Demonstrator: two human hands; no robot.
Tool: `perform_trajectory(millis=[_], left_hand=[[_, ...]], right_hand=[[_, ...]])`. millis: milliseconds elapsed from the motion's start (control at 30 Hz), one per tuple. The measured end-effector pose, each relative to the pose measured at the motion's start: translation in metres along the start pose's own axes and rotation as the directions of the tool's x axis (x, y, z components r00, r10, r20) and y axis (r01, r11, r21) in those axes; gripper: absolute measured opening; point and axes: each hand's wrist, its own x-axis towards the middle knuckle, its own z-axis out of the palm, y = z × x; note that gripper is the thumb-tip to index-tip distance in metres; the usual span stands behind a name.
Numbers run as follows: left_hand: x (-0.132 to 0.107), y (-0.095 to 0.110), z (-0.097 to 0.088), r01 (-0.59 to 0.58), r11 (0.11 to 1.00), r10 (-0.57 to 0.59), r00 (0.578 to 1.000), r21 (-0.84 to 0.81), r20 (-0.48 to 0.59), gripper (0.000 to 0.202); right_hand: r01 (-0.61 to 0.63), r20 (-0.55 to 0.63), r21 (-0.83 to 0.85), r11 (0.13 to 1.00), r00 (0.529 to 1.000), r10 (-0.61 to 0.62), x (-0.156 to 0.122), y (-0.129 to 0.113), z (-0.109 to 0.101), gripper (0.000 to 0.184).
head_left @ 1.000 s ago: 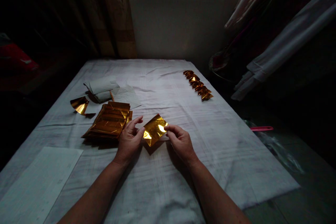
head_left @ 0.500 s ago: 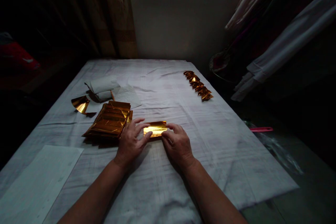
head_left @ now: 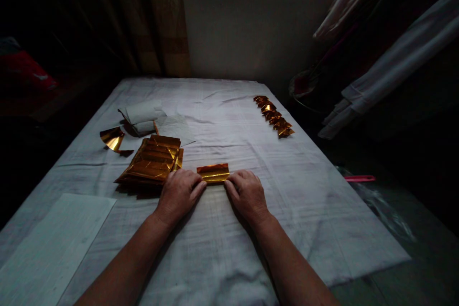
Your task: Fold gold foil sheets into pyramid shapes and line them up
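A small sheet of shiny gold foil paper (head_left: 213, 172), creased lengthwise, lies low over the cloth in front of me. My left hand (head_left: 181, 192) pinches its near left corner between thumb and curled fingers. At the near right corner, my right hand (head_left: 247, 194) grips the sheet in the same way. Just beyond my left hand sits a thick stack of gold foil sheets (head_left: 152, 160), its right edge partly hidden by the knuckles. Several folded gold foil pieces (head_left: 272, 115) stand in a row toward the far right.
A white cloth (head_left: 222, 248) with wrinkles covers the table. Pale crumpled paper (head_left: 143, 114) and a curled gold scrap (head_left: 113, 139) lie behind the stack. A white sheet (head_left: 53, 239) rests at the near left. Clothes (head_left: 380, 81) hang at the right, above a pink-handled object (head_left: 359, 179).
My fingers have curled in and drawn down to the sheet's near corners. The sheet's near part now looks folded up, and its bright glare has dimmed. The view has shifted slightly.
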Motion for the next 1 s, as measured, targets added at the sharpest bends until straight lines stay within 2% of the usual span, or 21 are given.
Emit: perform_trajectory(millis=[167,467,800,1000], left_hand=[[0.002,0.006,0.002,0.042,0.996,-0.037,0.998,0.082,-0.051,0.027],[0.004,0.011,0.004,0.069,0.982,-0.055,0.995,0.178,-0.079,0.023],[0.004,0.011,0.010,0.105,0.973,-0.083,0.990,0.205,-0.114,0.013],[0.005,0.013,0.008,0.110,0.972,-0.096,0.992,0.206,-0.078,0.017]], right_hand=[[-0.081,-0.003,-0.102,0.991,0.997,0.081,0.008,0.001,0.003,0.018],[-0.131,-0.042,-0.157,0.979,0.991,0.126,0.014,-0.001,0.006,0.021],[-0.149,-0.073,-0.144,0.978,0.987,0.140,0.012,-0.002,0.012,0.014],[-0.105,-0.076,-0.193,0.976,0.993,0.091,0.012,-0.007,0.013,0.014]])
